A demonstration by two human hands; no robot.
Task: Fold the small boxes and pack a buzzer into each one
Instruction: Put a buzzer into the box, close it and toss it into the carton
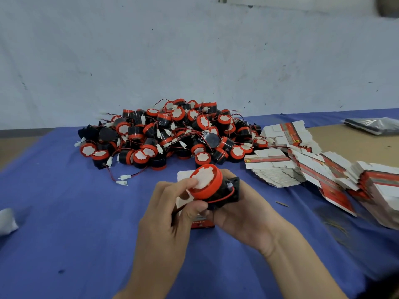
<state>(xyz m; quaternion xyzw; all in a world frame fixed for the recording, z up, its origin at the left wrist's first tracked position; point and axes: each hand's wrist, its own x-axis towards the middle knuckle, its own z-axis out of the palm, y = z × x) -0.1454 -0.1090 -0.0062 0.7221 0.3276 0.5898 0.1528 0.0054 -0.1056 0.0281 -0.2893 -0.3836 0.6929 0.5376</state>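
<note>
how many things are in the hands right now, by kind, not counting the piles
buzzer: 1, gripped by the right hand
small box: 1, held by the left hand
total: 2

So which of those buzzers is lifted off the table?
The buzzer gripped between the left hand and right hand, against a small box; all others lie in the pile behind.
</note>
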